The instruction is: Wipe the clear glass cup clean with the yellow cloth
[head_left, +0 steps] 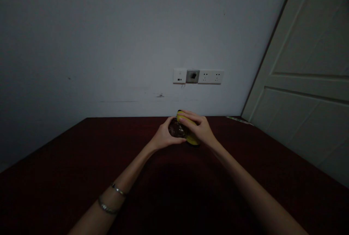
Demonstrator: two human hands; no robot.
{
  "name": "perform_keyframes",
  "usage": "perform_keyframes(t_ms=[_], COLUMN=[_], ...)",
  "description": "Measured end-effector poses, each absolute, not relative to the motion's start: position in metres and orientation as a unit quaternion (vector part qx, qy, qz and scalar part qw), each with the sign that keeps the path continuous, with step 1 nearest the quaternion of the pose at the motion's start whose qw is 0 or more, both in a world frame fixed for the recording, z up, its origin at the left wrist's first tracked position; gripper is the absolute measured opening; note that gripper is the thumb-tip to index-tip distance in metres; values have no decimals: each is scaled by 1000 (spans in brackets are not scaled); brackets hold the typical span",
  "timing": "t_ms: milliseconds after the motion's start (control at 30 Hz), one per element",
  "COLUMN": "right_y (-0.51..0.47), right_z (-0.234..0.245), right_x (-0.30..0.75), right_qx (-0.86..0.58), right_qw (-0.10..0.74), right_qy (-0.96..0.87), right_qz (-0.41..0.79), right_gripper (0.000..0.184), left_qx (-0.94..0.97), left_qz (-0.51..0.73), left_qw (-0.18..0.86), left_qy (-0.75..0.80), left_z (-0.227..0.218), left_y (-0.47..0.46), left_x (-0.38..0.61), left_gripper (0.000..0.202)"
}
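Both my arms reach out over a dark red table (pixel 81 162) toward its far edge. My left hand (pixel 163 137) is curled round a small dark, shiny object (pixel 177 129) that I cannot name in the dim light. My right hand (pixel 200 127) is closed over a yellow object (pixel 191 138), perhaps a sponge or cloth, pressed against the dark one. The two hands meet just above the table near the wall. Two thin bracelets (pixel 113 200) sit on my left wrist.
A pale wall (pixel 109 46) rises right behind the table, with a row of white sockets and a switch (pixel 198 76). A white panelled door (pixel 308 82) stands at the right. A thin light strip (pixel 238 119) lies at the table's far right corner.
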State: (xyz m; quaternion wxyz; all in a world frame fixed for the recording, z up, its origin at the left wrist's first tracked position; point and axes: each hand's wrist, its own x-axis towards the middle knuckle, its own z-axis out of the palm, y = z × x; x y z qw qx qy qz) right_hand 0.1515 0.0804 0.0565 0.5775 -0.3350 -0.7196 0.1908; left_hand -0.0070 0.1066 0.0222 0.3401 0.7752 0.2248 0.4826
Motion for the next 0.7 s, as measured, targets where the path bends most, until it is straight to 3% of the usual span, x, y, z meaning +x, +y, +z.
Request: perform_keyframes(t_ms=[167, 267, 467, 600, 700], right_y=[68, 67, 80, 89, 88], right_z=[59, 57, 52, 51, 52], right_x=[147, 143, 144, 147, 148], right_qx=[-283, -284, -340, -357, -328], right_qw=[502, 511, 596, 623, 620], right_qy=[-814, -809, -707, -625, -631], right_qz=[70, 60, 174, 307, 331], right_gripper=[23, 23, 24, 30, 30], left_qx=[765, 764, 771, 733, 684], left_qz=[479, 484, 492, 488, 482], left_qw=[350, 337, 340, 432, 508], left_qy=[248, 261, 218, 195, 203], left_z=[19, 19, 19, 15, 14], left_y=[109, 110, 109, 110, 109], left_x=[-10, -11, -10, -7, -6], left_gripper=[64, 63, 75, 76, 75])
